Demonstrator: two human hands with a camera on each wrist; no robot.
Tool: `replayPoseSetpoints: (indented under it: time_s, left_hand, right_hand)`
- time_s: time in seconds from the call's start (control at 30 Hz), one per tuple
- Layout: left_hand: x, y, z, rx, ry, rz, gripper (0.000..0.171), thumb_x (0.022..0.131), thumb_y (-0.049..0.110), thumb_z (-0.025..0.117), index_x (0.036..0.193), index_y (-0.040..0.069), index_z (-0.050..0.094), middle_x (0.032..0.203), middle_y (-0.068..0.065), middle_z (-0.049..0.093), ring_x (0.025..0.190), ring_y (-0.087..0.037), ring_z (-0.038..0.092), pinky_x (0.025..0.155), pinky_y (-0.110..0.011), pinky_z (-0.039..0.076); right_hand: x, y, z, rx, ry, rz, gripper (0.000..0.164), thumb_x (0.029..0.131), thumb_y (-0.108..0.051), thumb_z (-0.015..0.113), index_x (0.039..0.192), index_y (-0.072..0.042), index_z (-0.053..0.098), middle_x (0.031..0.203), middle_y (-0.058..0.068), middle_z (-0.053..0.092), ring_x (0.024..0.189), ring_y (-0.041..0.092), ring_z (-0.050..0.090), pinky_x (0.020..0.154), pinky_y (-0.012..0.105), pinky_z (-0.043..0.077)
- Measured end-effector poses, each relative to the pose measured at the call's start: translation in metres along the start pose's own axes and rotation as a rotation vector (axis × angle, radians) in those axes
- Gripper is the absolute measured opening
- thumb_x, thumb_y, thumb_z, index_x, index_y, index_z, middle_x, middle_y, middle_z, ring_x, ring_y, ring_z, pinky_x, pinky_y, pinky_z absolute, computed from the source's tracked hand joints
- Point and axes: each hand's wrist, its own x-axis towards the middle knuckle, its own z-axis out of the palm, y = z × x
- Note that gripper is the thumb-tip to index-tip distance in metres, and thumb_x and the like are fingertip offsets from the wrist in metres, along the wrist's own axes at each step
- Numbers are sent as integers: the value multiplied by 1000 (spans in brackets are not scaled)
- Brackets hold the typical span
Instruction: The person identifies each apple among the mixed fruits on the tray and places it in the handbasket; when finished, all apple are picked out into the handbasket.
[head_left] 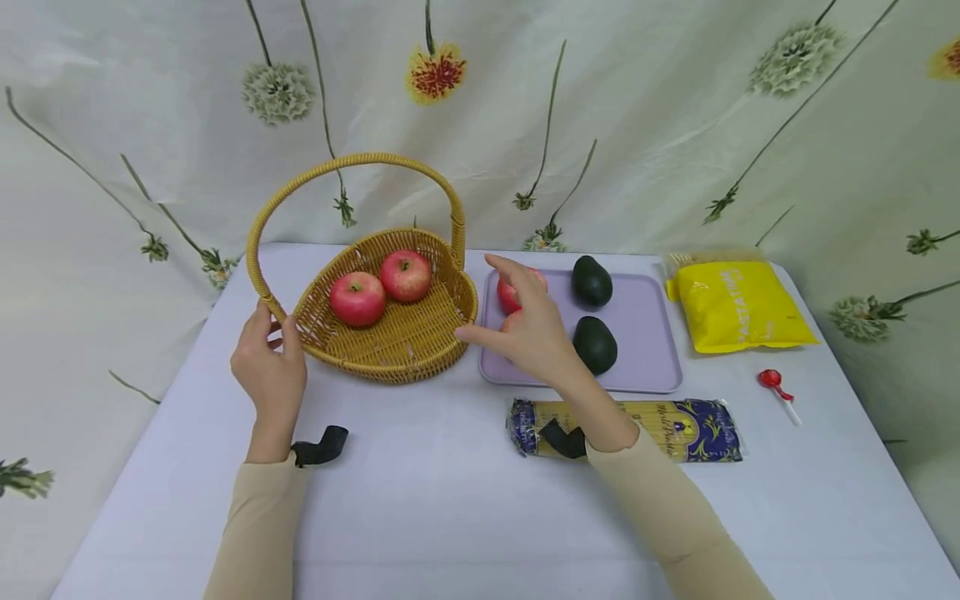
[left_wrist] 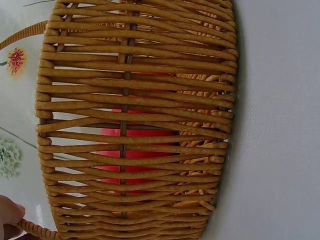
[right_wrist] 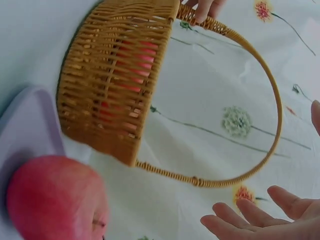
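My left hand holds the lower left end of the handle of a wicker basket; its fingertips pinch the handle in the left wrist view. Two red apples lie inside the basket, partly seen through the weave in both wrist views. My right hand hovers between the basket and a lilac tray, thumb and fingers spread apart with nothing between them. Behind that hand, red apples sit on the tray's left side, partly hidden in the head view. Two dark avocados are also on the tray.
In front of the tray lies a pack of spaghetti, partly under my right forearm. A yellow pasta bag is at the far right, with a red lollipop nearer. A flowered cloth hangs behind the table.
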Motion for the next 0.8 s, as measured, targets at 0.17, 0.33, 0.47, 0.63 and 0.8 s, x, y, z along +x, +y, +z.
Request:
replayPoseSetpoints:
  time_s: [0.17, 0.33, 0.47, 0.63, 0.8]
  left_hand:
    - [-1, 0, 0, -11, 10, 1, 31, 95, 10, 58, 123, -1, 64, 113, -22, 69, 95, -38, 69, 71, -4, 36]
    - [0, 0, 0, -11, 3, -2, 32, 95, 10, 58, 123, -3, 63, 112, -24, 68, 96, -40, 68, 75, -35, 57]
    - [1, -1, 0, -12, -4, -4, 32, 95, 9, 58, 123, -5, 62, 113, -25, 67, 97, -40, 68, 75, -54, 56]
    - [0, 1, -1, -5, 7, -9, 31, 95, 9, 58, 124, -2, 64, 114, -21, 69, 95, -38, 69, 73, -52, 55]
    - [0, 1, -1, -8, 12, -14, 31, 95, 10, 59, 123, -1, 65, 112, -21, 70, 94, -38, 70, 72, -50, 55]
  right_hand:
    - [-12, 13, -17, -9, 25, 15, 87, 73, -29, 86, 147, -22, 41, 151, 2, 42, 131, 25, 45, 112, 50, 39]
    - [-19, 28, -27, -13, 53, 23, 88, 72, -23, 87, 147, -20, 41, 149, 3, 42, 138, 26, 40, 116, 50, 32]
    - [-23, 40, -31, 5, 62, 57, 89, 72, -19, 87, 148, -18, 40, 152, 6, 38, 141, 29, 37, 117, 52, 29]
    - [-22, 53, -30, -4, 80, 80, 91, 71, -17, 87, 148, -12, 38, 153, 10, 36, 141, 32, 35, 117, 52, 30]
    - [-18, 60, -28, -46, 98, 99, 94, 69, -17, 88, 148, -10, 38, 151, 12, 37, 140, 33, 37, 115, 51, 32]
